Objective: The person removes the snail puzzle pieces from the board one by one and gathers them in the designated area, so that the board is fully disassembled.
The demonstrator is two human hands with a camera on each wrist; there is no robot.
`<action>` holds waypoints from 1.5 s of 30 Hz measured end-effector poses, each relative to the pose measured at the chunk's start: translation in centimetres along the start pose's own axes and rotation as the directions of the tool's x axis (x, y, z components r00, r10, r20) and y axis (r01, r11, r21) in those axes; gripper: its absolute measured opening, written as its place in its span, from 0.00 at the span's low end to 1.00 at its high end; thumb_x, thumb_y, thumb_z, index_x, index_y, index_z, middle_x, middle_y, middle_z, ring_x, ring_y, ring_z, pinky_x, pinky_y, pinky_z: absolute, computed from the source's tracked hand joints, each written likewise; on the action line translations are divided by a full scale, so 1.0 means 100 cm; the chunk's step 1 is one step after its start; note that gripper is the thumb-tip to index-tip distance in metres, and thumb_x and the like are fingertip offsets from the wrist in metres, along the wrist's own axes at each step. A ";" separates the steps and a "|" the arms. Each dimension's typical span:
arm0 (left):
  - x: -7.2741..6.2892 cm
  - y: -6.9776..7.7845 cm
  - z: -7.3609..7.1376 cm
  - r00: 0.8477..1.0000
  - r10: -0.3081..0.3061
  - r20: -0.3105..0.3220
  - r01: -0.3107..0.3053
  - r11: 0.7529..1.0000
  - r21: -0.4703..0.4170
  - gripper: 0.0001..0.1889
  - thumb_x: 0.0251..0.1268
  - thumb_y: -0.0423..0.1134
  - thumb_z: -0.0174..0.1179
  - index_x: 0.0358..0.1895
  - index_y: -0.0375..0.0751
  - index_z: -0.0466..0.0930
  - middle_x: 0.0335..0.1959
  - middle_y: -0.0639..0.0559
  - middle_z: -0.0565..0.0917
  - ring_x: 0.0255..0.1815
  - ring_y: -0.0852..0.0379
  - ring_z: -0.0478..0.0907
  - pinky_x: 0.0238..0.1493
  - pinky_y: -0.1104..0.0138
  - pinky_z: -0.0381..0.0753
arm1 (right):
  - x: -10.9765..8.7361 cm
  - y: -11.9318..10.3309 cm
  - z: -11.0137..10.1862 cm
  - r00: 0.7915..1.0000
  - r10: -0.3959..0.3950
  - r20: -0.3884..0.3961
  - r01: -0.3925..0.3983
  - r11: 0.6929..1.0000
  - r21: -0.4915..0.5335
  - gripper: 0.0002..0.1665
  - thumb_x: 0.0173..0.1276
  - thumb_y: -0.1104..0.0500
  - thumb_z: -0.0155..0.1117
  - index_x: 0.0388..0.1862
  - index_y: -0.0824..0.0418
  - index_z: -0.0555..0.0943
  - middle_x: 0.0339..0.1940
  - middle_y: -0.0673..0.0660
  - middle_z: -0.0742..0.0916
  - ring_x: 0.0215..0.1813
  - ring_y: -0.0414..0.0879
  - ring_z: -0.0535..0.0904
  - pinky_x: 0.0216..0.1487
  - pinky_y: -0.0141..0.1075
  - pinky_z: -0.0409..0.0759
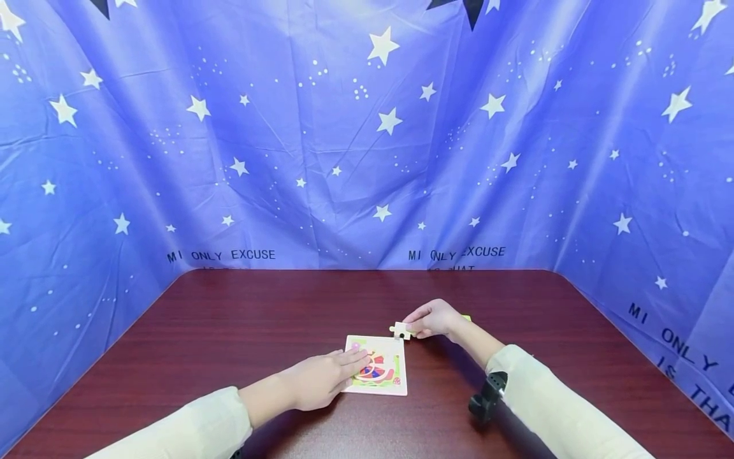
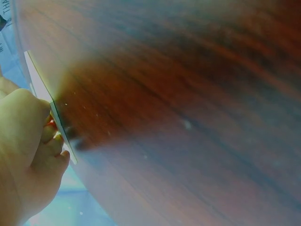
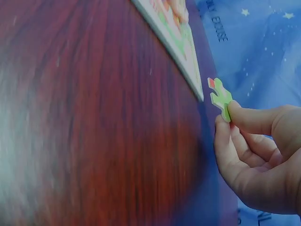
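A square puzzle board [image 1: 375, 390] with a pale frame and a colourful picture lies on the table. Across its left part rests my left hand [image 1: 321, 379], fingers stretched over the picture; the left wrist view shows this hand [image 2: 28, 150] at the board's edge [image 2: 40, 77]. Just beyond the board's far right corner, my right hand [image 1: 436, 319] pinches a puzzle piece [image 1: 401, 330] between thumb and fingertips. Its pale plain side faces the head view. From the right wrist, the piece [image 3: 223, 99] looks green with a red tip, near the board's corner.
Something yellow-green [image 1: 467, 317] peeks out behind my right wrist, mostly hidden. A black wrist device [image 1: 487, 398] hangs under the right sleeve. The dark red wooden table [image 1: 258, 306] is bordered by a blue curtain [image 1: 321, 127] with white stars.
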State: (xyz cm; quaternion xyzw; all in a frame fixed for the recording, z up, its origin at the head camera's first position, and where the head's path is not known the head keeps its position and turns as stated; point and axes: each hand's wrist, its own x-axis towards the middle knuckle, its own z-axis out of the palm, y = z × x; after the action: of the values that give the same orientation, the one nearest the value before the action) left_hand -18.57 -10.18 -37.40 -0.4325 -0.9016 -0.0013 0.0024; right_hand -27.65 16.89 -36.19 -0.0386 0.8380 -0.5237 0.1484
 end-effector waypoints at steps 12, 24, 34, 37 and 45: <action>0.000 -0.003 0.006 1.000 0.010 -0.022 -0.009 1.000 0.023 0.25 0.73 0.37 0.48 0.72 0.44 0.63 0.73 0.52 0.66 0.74 0.57 0.64 0.73 0.62 0.67 | 0.006 0.017 -0.027 0.999 -0.012 -0.037 0.011 1.000 -0.010 0.16 0.57 0.70 0.69 0.44 0.76 0.83 0.23 0.49 0.87 0.23 0.35 0.78 0.29 0.25 0.82; 0.000 -0.002 0.002 1.000 -0.003 -0.011 0.004 1.000 0.014 0.26 0.73 0.37 0.48 0.72 0.45 0.62 0.74 0.53 0.66 0.75 0.59 0.63 0.73 0.62 0.67 | 0.004 0.014 -0.051 0.993 -0.063 -0.102 0.050 0.991 -0.127 0.15 0.57 0.70 0.68 0.43 0.77 0.83 0.22 0.49 0.87 0.23 0.34 0.77 0.27 0.26 0.80; 0.000 -0.002 0.004 1.000 0.007 -0.025 -0.007 1.000 0.017 0.25 0.73 0.37 0.48 0.72 0.44 0.63 0.73 0.52 0.67 0.74 0.57 0.64 0.73 0.61 0.68 | 0.006 0.027 -0.056 0.945 -0.204 -0.255 0.038 0.844 -0.535 0.03 0.55 0.63 0.70 0.27 0.60 0.89 0.11 0.47 0.83 0.13 0.33 0.71 0.17 0.26 0.71; 0.000 -0.001 0.002 1.000 -0.004 -0.013 0.004 1.000 0.007 0.25 0.73 0.37 0.48 0.72 0.44 0.63 0.73 0.52 0.66 0.74 0.58 0.64 0.73 0.62 0.67 | 0.007 0.029 -0.056 0.936 -0.225 -0.269 0.040 0.831 -0.555 0.03 0.55 0.63 0.70 0.26 0.59 0.89 0.13 0.48 0.84 0.12 0.33 0.71 0.17 0.27 0.72; 0.000 -0.002 0.002 1.000 -0.010 -0.004 0.010 1.000 0.003 0.25 0.74 0.38 0.47 0.72 0.45 0.62 0.74 0.52 0.65 0.75 0.57 0.62 0.73 0.60 0.67 | 0.008 0.029 -0.055 0.937 -0.232 -0.260 0.054 0.833 -0.551 0.02 0.55 0.62 0.71 0.27 0.60 0.89 0.14 0.52 0.86 0.12 0.34 0.72 0.16 0.28 0.74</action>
State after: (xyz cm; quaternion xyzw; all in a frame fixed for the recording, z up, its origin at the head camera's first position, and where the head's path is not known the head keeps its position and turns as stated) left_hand -18.72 -10.32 -37.60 -0.4281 -0.9037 -0.0010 0.0049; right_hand -29.76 22.75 -36.71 -0.0576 0.9578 -0.2782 -0.0445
